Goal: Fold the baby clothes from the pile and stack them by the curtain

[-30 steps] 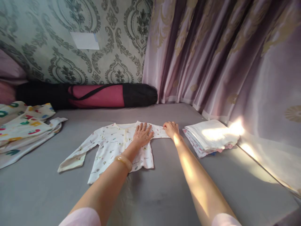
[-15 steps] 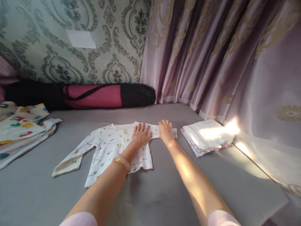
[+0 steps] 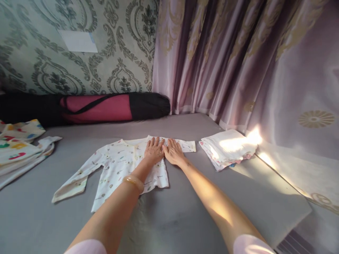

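A small white long-sleeved shirt (image 3: pixel 119 162) with a scattered print lies spread on the grey bed sheet (image 3: pixel 169 218). Flat on its upper right chest rests my left hand (image 3: pixel 154 150), fingers stretched out, a pale bangle (image 3: pixel 134 182) on the wrist. My right hand (image 3: pixel 173 151) lies flat beside it, at the root of the right sleeve, with fingers extended and the thumb close to my left hand. The right sleeve runs straight out past my right hand to its cuff (image 3: pixel 191 146). On the other side, the left sleeve (image 3: pixel 76 180) angles down toward me.
A folded stack of white and pink cloths (image 3: pixel 227 146) sits to the right in sunlight. At left lie colourful printed clothes (image 3: pixel 19 144). A long black and pink bag (image 3: pixel 100 109) lines the wall, and a purple curtain (image 3: pixel 212 63) hangs at the right.
My right hand has left the sleeve near the cuff, moved left to the shoulder and opened flat. My left hand stays on the chest. The view has shifted slightly right.
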A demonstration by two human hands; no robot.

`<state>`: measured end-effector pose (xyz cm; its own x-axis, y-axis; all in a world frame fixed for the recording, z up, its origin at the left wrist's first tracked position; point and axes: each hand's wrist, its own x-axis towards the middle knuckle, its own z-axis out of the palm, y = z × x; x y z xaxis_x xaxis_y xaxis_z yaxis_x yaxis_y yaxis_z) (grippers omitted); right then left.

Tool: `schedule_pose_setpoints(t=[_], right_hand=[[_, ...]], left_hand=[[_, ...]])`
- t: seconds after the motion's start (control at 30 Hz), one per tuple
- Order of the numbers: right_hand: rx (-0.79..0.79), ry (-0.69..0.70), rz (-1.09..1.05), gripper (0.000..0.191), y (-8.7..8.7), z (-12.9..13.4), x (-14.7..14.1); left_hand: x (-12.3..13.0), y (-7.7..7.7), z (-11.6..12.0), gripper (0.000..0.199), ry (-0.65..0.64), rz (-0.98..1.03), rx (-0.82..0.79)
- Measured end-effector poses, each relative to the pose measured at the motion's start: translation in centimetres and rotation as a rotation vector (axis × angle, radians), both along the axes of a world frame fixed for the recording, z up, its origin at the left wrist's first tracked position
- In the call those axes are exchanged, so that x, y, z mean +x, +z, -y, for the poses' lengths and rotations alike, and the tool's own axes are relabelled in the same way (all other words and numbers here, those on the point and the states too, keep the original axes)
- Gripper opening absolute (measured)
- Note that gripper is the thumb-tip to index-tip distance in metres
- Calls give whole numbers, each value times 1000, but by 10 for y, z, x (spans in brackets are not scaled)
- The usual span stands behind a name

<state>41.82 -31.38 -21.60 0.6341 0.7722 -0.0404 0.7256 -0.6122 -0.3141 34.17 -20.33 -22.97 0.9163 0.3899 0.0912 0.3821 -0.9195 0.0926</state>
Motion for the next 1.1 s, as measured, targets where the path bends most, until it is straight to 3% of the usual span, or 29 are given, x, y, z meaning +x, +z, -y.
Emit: schedule_pose_setpoints(t=[0.37, 0.43, 0.6, 0.8, 0.97, 1.1], right_hand=[[-166, -146, 133, 55, 0, 60, 55], [-107, -175, 143, 57, -4, 64, 61], [240, -313, 111, 51, -10, 74, 73], [248, -403, 159, 39, -6, 77, 80], [249, -486, 39, 24, 4, 69, 90], [492, -548, -226, 20, 10, 67, 98]], left_hand=[[1, -3, 0, 61, -15, 67, 14], [1, -3, 1, 61, -8, 63, 12], [1, -1, 1, 60, -1, 60, 2], [0, -3, 1, 58, -7, 81, 34], [0, -3, 1, 57, -14, 87, 68], [1, -5, 1, 57, -2, 85, 56]])
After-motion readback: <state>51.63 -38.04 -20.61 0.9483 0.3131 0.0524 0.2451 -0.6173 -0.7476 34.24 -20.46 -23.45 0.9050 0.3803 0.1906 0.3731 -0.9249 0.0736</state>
